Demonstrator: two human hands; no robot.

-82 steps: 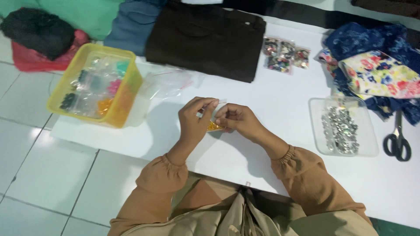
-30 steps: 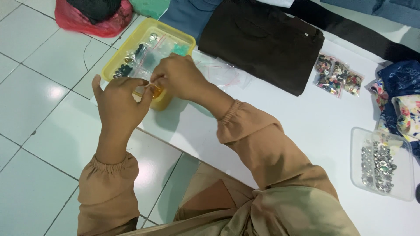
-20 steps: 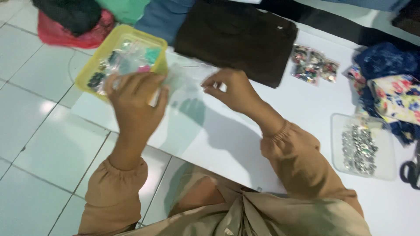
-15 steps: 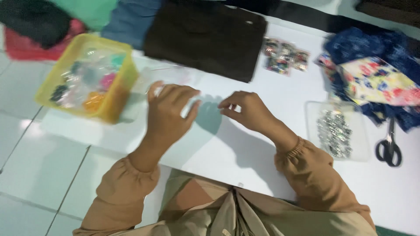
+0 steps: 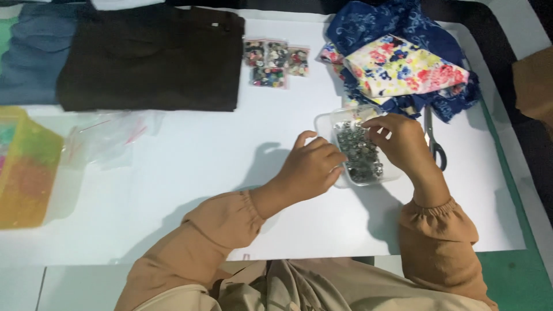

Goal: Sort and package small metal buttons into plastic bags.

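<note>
Right of centre on the white bench (image 5: 190, 173), our left hand (image 5: 311, 167) steadies the clear tray (image 5: 328, 122) of small, hard, slippery-looking metal buttons (image 5: 360, 152), while our right hand's (image 5: 403, 141) fingers pinch narrowly over them, best taken singly.

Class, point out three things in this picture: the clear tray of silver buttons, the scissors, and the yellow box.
clear tray (image 5: 328, 124), head view, bare near-left corner of its rim.
scissors (image 5: 436, 151), head view, on the handle loop.
yellow box (image 5: 29, 167), head view, on its side wall.
</note>
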